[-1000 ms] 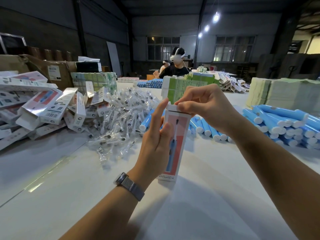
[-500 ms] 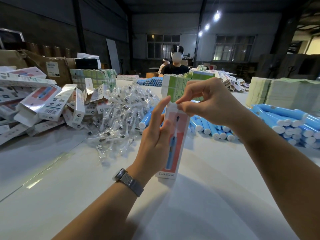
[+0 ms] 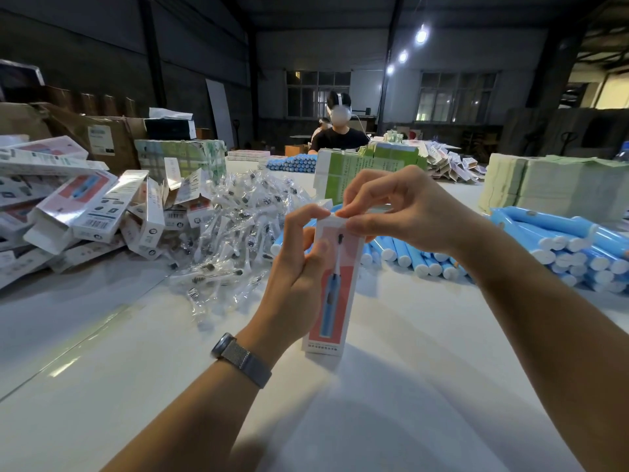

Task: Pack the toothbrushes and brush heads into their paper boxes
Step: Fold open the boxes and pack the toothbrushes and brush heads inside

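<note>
A tall white and red paper box (image 3: 335,294) with a blue toothbrush printed on it stands upright on the white table (image 3: 143,362). My left hand (image 3: 296,267) grips its left side, fingers curled over the top corner. My right hand (image 3: 405,212) pinches the top flap of the box between thumb and fingers. Left of the box lies a pile of brush heads (image 3: 235,233) in clear bags. Blue toothbrush handles (image 3: 578,247) lie in rows to the right and behind the box. What the box holds is hidden.
Empty printed boxes (image 3: 88,212) are heaped at the left. Green cartons (image 3: 357,172) and stacked flat paper (image 3: 544,189) stand at the back. A person (image 3: 338,131) sits across the table. Brown cartons (image 3: 102,137) line the far left.
My left hand's fingers, straight against the box before, now curl over its top corner. My right hand has stayed pinching the top flap, which now lies down on the box.
</note>
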Motion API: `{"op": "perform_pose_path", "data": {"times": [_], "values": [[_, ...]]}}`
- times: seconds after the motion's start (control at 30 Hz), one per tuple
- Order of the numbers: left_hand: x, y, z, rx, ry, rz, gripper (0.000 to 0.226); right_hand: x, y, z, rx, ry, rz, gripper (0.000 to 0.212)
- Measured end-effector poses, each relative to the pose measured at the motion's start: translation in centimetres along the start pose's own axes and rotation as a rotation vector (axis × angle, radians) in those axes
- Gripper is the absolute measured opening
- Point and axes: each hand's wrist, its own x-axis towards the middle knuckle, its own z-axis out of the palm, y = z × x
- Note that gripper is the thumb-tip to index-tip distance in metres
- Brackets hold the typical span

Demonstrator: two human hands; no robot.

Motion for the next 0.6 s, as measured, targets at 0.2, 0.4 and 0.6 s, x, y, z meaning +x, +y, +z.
{"op": "perform_pose_path", "data": {"times": [0.2, 0.4, 0.6], "values": [[-0.3, 0.0, -0.1, 0.039, 0.031, 0.016, 0.031, 0.4, -0.1, 0.2, -0.135, -0.019, -0.032, 0.01], [-0.3, -0.4, 0.1, 0.061, 0.074, -0.019, 0.034, 0.7, 1.5, 2.3, -0.276, 0.285, 0.03, 0.011], [-0.7, -0.7, 0.5, -0.001, -0.042, -0.067, 0.074, -0.6, 1.4, 4.0, -0.275, 0.325, 0.248, 0.043]]}}
